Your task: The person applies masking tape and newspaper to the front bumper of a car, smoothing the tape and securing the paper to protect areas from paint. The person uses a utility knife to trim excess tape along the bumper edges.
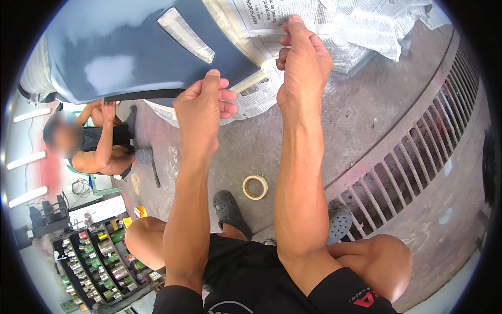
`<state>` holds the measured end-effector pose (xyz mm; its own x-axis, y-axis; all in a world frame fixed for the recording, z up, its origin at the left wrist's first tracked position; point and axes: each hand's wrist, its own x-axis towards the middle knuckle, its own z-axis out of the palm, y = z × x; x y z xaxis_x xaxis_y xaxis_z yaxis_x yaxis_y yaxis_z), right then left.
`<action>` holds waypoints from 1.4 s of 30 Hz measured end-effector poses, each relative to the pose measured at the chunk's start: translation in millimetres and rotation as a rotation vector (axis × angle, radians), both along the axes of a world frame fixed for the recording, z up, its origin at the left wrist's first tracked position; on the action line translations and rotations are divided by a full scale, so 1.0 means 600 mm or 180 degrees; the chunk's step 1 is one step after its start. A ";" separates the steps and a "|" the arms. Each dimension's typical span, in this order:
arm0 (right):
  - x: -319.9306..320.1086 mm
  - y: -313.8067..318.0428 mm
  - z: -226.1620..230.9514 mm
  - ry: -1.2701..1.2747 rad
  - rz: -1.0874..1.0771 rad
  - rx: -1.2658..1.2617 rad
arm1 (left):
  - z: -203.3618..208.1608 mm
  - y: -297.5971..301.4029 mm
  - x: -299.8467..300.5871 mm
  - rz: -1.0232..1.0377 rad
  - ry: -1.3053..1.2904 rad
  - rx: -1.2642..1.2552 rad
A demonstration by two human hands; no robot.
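In the head view, my left hand [205,102] is closed near the lower edge of a blue-grey car panel [130,47], its thumb pointing up and its other fingers curled. What lies between thumb and forefinger, if anything, is hidden. Further right, my right hand [307,60] is closed in a pinch over the newspaper sheets [266,21]; I cannot make out anything in it. Cream masking tape [252,78] runs along the panel's right edge, where it meets the newspaper. Tape also covers a long slot [186,35] in the panel.
A roll of masking tape [254,187] lies on the concrete floor between my arms. A floor grate [397,167] curves along the right. On the left, another person [99,141] crouches by the panel. Racks of small cans [99,261] stand at lower left.
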<state>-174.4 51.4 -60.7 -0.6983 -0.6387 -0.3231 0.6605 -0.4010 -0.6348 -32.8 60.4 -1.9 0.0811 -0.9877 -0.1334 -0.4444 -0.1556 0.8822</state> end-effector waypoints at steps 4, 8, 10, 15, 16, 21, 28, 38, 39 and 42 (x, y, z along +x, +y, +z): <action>0.002 0.009 0.012 0.0014 -0.0024 -0.0002 | -0.023 -0.023 -0.007 0.0229 0.0239 0.0007; 0.002 0.019 0.021 0.0078 -0.0053 -0.0005 | -0.028 -0.033 -0.010 0.0226 0.0139 -0.0084; 0.004 0.021 0.026 0.0083 -0.0060 0.0032 | -0.030 -0.036 -0.008 0.0142 -0.0053 -0.0154; 0.010 0.023 0.031 0.0094 0.0049 0.0081 | -0.026 -0.043 -0.006 0.0158 -0.0274 -0.0258; 0.011 0.023 0.029 0.0080 0.0075 0.0090 | -0.026 -0.044 -0.005 0.0173 -0.0273 -0.0254; 0.010 0.021 0.019 0.0193 0.0064 0.0081 | -0.027 -0.049 -0.006 0.0074 -0.0712 -0.0317; 0.040 0.027 0.007 0.1587 0.1240 0.0396 | -0.034 -0.034 0.017 -0.0021 -0.1698 -0.0794; 0.027 0.028 0.007 0.1428 0.1261 0.0752 | -0.016 -0.062 0.022 -0.0650 -0.4030 -0.2645; 0.024 0.029 0.011 0.1427 0.1263 0.0738 | -0.016 -0.064 0.025 -0.0699 -0.4060 -0.2702; 0.028 0.027 0.002 0.1566 0.1346 0.0681 | -0.015 -0.049 0.054 -0.0922 -0.3590 -0.2087</action>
